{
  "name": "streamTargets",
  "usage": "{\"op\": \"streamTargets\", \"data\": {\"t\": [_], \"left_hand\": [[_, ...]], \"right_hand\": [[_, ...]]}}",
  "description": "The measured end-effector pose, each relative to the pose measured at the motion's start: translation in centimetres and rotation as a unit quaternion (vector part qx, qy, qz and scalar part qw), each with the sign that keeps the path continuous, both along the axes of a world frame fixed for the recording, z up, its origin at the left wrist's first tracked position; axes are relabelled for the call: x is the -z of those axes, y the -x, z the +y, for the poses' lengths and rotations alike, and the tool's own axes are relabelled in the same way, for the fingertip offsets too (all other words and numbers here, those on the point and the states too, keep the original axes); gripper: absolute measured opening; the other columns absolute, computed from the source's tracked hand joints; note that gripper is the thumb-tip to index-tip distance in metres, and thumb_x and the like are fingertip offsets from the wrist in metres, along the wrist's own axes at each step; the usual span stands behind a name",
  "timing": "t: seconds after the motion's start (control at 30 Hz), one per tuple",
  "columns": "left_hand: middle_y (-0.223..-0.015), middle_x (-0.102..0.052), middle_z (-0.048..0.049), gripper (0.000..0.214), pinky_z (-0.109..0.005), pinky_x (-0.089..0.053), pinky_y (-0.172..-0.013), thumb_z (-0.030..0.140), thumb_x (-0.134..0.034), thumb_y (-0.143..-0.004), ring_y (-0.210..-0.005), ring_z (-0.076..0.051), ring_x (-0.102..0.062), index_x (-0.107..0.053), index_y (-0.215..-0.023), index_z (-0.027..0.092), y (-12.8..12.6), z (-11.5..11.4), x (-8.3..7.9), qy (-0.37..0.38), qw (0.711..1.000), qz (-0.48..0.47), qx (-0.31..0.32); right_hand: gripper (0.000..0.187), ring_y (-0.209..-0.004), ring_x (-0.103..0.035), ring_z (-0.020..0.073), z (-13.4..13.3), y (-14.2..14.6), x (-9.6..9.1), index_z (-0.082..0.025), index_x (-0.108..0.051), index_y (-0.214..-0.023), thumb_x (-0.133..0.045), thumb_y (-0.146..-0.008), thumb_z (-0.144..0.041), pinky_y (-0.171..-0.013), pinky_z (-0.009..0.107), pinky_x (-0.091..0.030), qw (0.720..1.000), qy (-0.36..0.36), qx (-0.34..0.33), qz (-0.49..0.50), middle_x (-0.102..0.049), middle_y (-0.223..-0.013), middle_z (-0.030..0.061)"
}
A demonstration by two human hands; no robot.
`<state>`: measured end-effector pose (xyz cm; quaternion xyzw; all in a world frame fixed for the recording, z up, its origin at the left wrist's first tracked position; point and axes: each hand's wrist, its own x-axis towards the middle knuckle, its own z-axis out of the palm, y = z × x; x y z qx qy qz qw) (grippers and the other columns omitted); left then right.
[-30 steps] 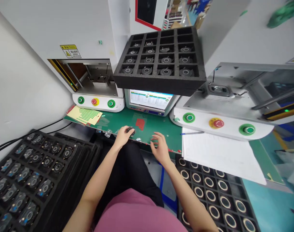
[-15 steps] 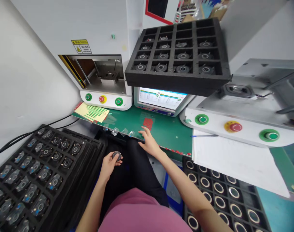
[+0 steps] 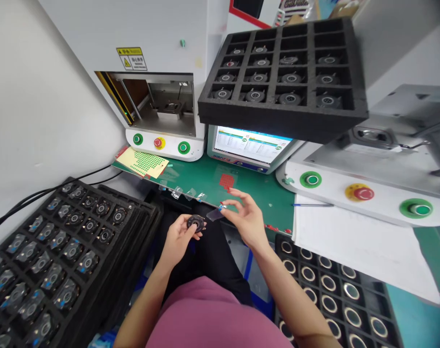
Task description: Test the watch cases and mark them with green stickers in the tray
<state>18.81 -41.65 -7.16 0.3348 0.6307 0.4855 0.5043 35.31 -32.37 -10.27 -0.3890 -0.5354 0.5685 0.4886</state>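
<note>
In front of the table (image 3: 194, 176), the left hand (image 3: 177, 238) pinches a round black watch case (image 3: 196, 221), the right hand (image 3: 249, 221) a clear film (image 3: 214, 214) just beside it, seemingly a film-handling step calling next for steady grip.

The person wears a plain top (image 3: 220, 316) in dusty pink, close to mauve, its cloth smooth and rounded over the front, darker toward the sides and rising to a soft, blunt peak at its upper edge; below it come black trousers (image 3: 212, 256), plain and matte, so dark that folds hardly show. The left forearm (image 3: 150, 285) and right forearm (image 3: 281, 275) are bare, slim and tapering to the wrists; the left hand (image 3: 179, 237) and right hand (image 3: 248, 220) are ungloved, with slender fingers.
</note>
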Motion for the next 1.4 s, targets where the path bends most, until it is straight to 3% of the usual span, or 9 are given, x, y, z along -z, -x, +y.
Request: {"op": "streamTargets", "data": {"t": [0.17,0.33,0.47,0.63,0.77,1.07,1.23,1.4], "left_hand": [[-0.09,-0.072,-0.0068,0.027,-0.021,-0.046,-0.054,0.037,-0.062,-0.082,-0.057,-0.009,-0.055,-0.062,-0.098,0.015,-1.6,-0.1,-1.6,-0.041,0.999,0.005,0.025],[-0.09,-0.072,-0.0076,0.028,-0.025,-0.051,-0.061,0.039,-0.067,-0.08,-0.061,-0.012,-0.06,-0.057,-0.094,0.016,-3.1,0.1,-2.9,-0.075,0.995,-0.059,0.022],[-0.089,-0.074,-0.0081,0.036,-0.029,-0.053,-0.068,0.045,-0.069,-0.079,-0.065,-0.014,-0.064,-0.045,-0.085,0.02,-3.8,0.1,-3.1,-0.079,0.985,-0.153,0.027],[-0.095,-0.073,-0.0119,0.038,-0.021,-0.039,-0.048,0.051,-0.059,-0.086,-0.049,-0.007,-0.047,-0.059,-0.097,0.014,-4.1,0.0,-2.8,-0.076,0.986,-0.146,0.027],[-0.099,-0.072,-0.0127,0.043,-0.022,-0.042,-0.05,0.05,-0.054,-0.089,-0.056,-0.01,-0.05,-0.066,-0.104,0.012,-4.3,-0.2,-2.8,-0.083,0.982,-0.167,0.031],[-0.087,-0.069,-0.0102,0.054,-0.025,-0.045,-0.056,0.055,-0.042,-0.093,-0.06,-0.013,-0.052,-0.066,-0.11,0.011,-4.5,-0.7,-2.7,-0.097,0.989,-0.101,0.05],[-0.077,-0.064,-0.0064,0.052,-0.023,-0.045,-0.057,0.055,-0.047,-0.091,-0.058,-0.011,-0.05,-0.064,-0.111,0.01,-4.8,-0.5,-3.1,-0.096,0.992,-0.06,0.062],[-0.077,-0.061,-0.0048,0.042,-0.021,-0.044,-0.056,0.041,-0.051,-0.089,-0.057,-0.009,-0.049,-0.063,-0.113,0.008,-5.8,-0.8,-3.5,-0.046,0.996,-0.053,0.054]], "right_hand": [[0.043,-0.079,-0.062,0.0112,-2.3,-0.7,-3.6,-0.025,-0.061,-0.099,-0.082,-0.061,-0.022,-0.07,0.029,-0.057,0.989,0.094,0.017,0.112,-0.06,-0.124,0.006],[0.043,-0.078,-0.062,0.0118,-4.0,-0.8,-4.8,-0.026,-0.063,-0.099,-0.084,-0.061,-0.023,-0.071,0.031,-0.058,0.985,0.103,0.024,0.139,-0.062,-0.124,0.0056],[0.044,-0.079,-0.061,0.0116,-4.8,-1.1,-5.0,-0.028,-0.063,-0.101,-0.083,-0.063,-0.023,-0.069,0.03,-0.059,0.986,0.093,0.039,0.133,-0.059,-0.126,0.0052],[0.042,-0.079,-0.06,0.0102,-5.3,-1.2,-4.7,-0.028,-0.063,-0.101,-0.082,-0.064,-0.02,-0.073,0.028,-0.059,0.982,0.111,0.054,0.141,-0.059,-0.125,0.0044],[0.043,-0.079,-0.06,0.0109,-5.5,-0.8,-4.6,-0.026,-0.062,-0.1,-0.082,-0.063,-0.02,-0.072,0.03,-0.059,0.98,0.13,0.047,0.144,-0.058,-0.125,0.0058],[0.046,-0.081,-0.059,0.0101,-6.2,0.1,-5.2,-0.029,-0.057,-0.103,-0.078,-0.065,-0.014,-0.068,0.028,-0.06,0.986,0.084,0.081,0.122,-0.05,-0.129,0.0035],[0.044,-0.083,-0.06,0.01,-5.9,-0.1,-5.0,-0.028,-0.057,-0.102,-0.077,-0.065,-0.013,-0.066,0.026,-0.059,0.984,0.087,0.096,0.119,-0.05,-0.129,0.0033],[0.045,-0.082,-0.062,0.0103,-6.3,-0.4,-5.2,-0.023,-0.061,-0.099,-0.081,-0.06,-0.012,-0.073,0.028,-0.056,0.982,0.083,0.125,0.114,-0.059,-0.121,0.0036]]}}
